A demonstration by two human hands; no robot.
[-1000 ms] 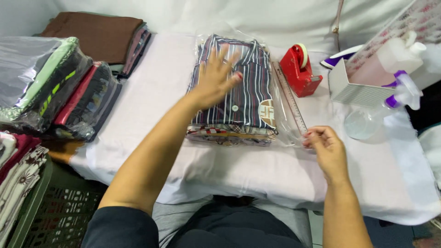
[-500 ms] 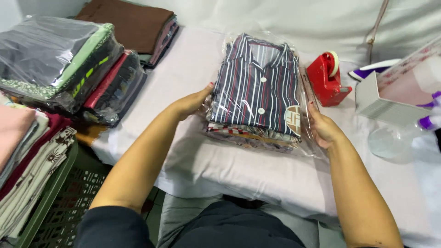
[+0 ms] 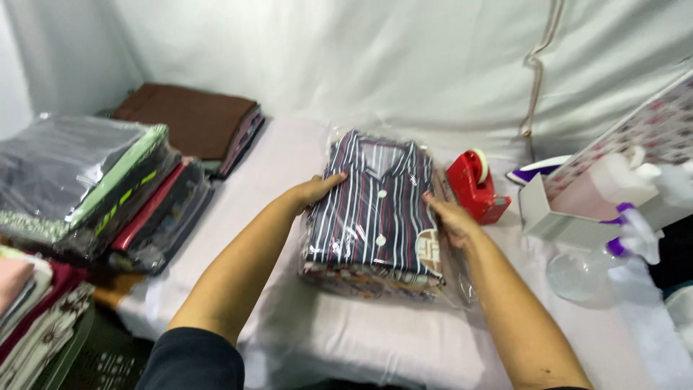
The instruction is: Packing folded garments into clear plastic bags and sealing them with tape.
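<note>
folded striped shirts in a clear plastic bag (image 3: 375, 217) are held from both sides near the middle of the white cloth-covered table (image 3: 346, 339). the left hand (image 3: 312, 192) is pressed flat against the left edge of the pack, fingers together and reaching onto its top corner; the right hand (image 3: 449, 219) is cupped against the right edge, fingers curled around it. the shirts are already folded, stacked and slipped inside the bag, so the packing looks largely done; whether the bag's mouth is sealed cannot be told. a red tape dispenser (image 3: 473, 186) stands untouched just beside the pack on the right. other bagged garments (image 3: 108, 191) are piled at the table's left end, well apart, and a brown folded stack (image 3: 189, 117) lies behind them.
</note>
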